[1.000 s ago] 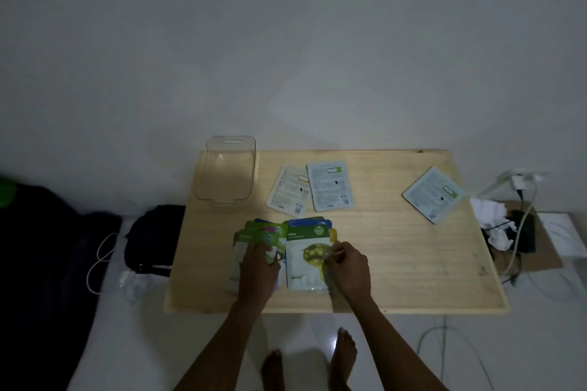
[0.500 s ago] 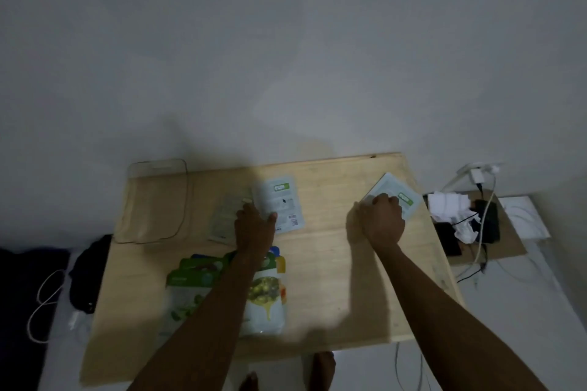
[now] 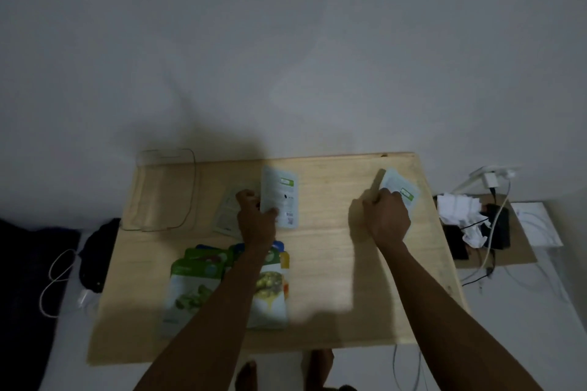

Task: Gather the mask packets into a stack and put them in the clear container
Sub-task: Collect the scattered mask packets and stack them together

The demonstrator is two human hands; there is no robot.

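Observation:
My left hand (image 3: 255, 220) grips a pale mask packet (image 3: 281, 197) at the table's middle back, its left edge lifted off the wood. Under that hand lies a second pale packet (image 3: 227, 211), flat. My right hand (image 3: 389, 216) pinches another pale packet (image 3: 400, 190) at the back right, its left edge raised. A fanned pile of green-topped packets (image 3: 193, 286) rests near the front, partly hidden by my left forearm. The clear container (image 3: 165, 190) stands empty at the back left corner.
The wooden table (image 3: 333, 279) stands against a white wall. Right of it, on the floor, lie crumpled white paper (image 3: 457, 209), dark devices and charger cables (image 3: 492, 225). A black bag (image 3: 97, 251) and a white cable lie on the floor at the left.
Both hands went from the front pile to the far packets. Since half a second ago each hand has closed on its packet and tipped one edge up off the table.

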